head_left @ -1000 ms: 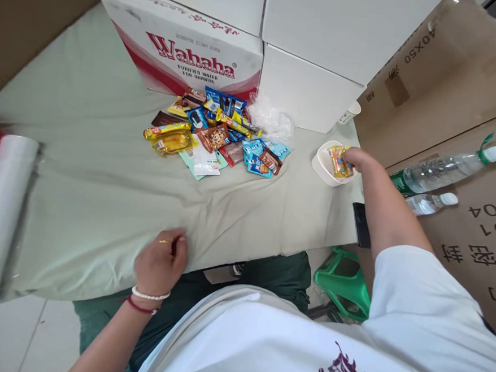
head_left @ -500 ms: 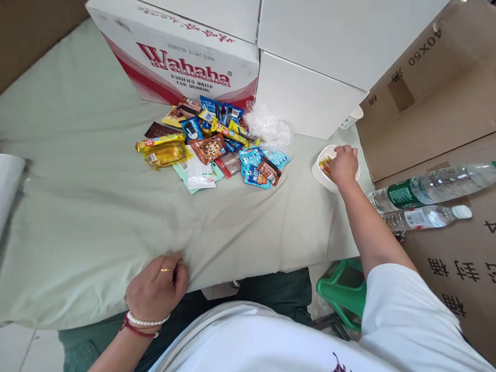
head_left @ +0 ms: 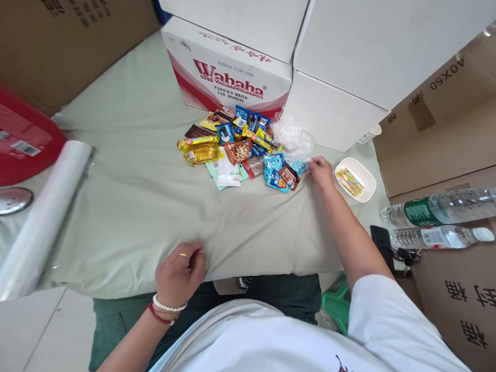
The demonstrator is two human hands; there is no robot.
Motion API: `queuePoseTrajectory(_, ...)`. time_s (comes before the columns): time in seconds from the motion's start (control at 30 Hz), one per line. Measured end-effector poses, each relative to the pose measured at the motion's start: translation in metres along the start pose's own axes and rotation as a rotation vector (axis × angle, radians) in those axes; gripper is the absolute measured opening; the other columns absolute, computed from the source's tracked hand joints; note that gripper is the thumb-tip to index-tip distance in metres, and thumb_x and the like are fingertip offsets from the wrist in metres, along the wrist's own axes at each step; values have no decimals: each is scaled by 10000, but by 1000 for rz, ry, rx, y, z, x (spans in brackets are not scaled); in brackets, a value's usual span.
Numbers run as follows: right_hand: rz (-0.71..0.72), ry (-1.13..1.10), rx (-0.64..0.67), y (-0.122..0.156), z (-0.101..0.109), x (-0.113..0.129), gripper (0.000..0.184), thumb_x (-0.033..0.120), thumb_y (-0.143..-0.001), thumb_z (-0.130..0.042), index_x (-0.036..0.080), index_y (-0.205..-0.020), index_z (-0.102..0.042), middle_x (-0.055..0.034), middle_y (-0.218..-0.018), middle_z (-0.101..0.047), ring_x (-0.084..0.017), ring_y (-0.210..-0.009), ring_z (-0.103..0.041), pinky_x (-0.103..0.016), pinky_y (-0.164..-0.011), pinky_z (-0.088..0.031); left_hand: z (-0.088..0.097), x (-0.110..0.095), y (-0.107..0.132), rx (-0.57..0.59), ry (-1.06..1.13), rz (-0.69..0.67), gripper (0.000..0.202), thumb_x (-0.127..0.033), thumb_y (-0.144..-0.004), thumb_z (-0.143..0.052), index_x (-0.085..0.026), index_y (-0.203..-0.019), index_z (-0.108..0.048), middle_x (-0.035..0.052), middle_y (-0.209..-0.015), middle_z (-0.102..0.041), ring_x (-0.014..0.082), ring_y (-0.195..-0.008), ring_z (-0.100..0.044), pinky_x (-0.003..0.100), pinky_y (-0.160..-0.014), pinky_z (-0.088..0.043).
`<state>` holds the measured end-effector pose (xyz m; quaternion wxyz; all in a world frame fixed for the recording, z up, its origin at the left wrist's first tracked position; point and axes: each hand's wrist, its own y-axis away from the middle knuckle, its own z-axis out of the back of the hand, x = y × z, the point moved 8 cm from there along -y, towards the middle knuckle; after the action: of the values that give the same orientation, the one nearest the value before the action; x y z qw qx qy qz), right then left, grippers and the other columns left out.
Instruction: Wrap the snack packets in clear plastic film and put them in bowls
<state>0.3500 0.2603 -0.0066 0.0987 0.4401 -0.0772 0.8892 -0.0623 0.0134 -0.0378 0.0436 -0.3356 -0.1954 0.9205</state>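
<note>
My right hand (head_left: 321, 172) is at the right end of a heap of wrapped snacks, fingers loosely bent and tips at the edge of a light-blue snack packet (head_left: 299, 166). No gripped item shows in it. A brown snack packet (head_left: 290, 177) and blue packets (head_left: 277, 181) lie just left. To the right of this hand stands a white bowl (head_left: 370, 190) with a colourful yellow packet (head_left: 349, 182) inside. Near the front edge of the cloth-covered table, my left hand (head_left: 181, 272) rests with curled fingers, plainly holding nothing.
Behind the snacks stand a Wahaha water carton (head_left: 233, 83) and white boxes (head_left: 338, 110). A crumpled clear plastic bag (head_left: 294, 138) touches the heap. Two bottles (head_left: 446, 206) and a dark phone-like object (head_left: 382, 245) are at right. A plastic film roll (head_left: 44, 223) and red container (head_left: 17, 136) lie left.
My right hand has left the white bowl and moved left to the snack heap; the packet in the bowl is now uncovered. The view has turned left. My left hand stays curled at the table edge.
</note>
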Motion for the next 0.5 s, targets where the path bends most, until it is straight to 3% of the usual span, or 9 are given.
queuePoseTrajectory(0.1,-115,-470,36,47,17,-5,207,405,-773,-632,248,-806,-501,-9,-830,-663,-153,-726,-613,-267,-638,-551,-3,17,1,54,351,393,187,-374,-891,-628,-207,-949,-689,14,-750,-685,151,-621,-603,278,-615,-476)
queuePoseTrajectory(0.2,-235,-885,207,112,15,-2,263,306,-645,-734,242,-762,-508,7,-797,-657,-122,-611,-563,-234,-538,-491,-27,3,-2,228,803,679,365,-550,-850,-688,-203,-959,-656,9,-767,-665,139,-600,-586,257,-534,-444)
queuePoseTrajectory(0.27,-255,-903,312,156,8,5,214,272,-646,-730,238,-735,-538,17,-727,-630,-118,-553,-535,-242,-510,-456,-49,-23,-5,433,1081,803,507,-671,-815,-703,-190,-961,-643,36,-818,-684,153,-641,-625,258,-531,-461)
queuePoseTrajectory(0.37,-229,-793,426,208,-9,19,134,262,-673,-724,241,-697,-593,23,-643,-598,-142,-537,-546,-278,-535,-454,-76,-65,-6,739,1353,981,698,-818,-733,-699,-174,-994,-642,110,-939,-726,220,-820,-705,348,-687,-583)
queuePoseTrajectory(0.43,-192,-695,507,232,-24,30,131,271,-698,-729,241,-678,-603,8,-693,-649,-155,-571,-569,-300,-575,-469,-87,-83,-6,833,1421,1036,750,-826,-696,-733,-203,-1102,-629,107,-1010,-728,239,-897,-711,382,-726,-599)
queuePoseTrajectory(0.5,-139,-598,562,246,-37,42,127,265,-726,-724,239,-689,-606,-13,-828,-719,-165,-655,-606,-313,-639,-486,-94,-96,-7,884,1411,977,787,-720,-639,-859,-246,-1217,-613,79,-1074,-722,220,-914,-701,338,-705,-576)
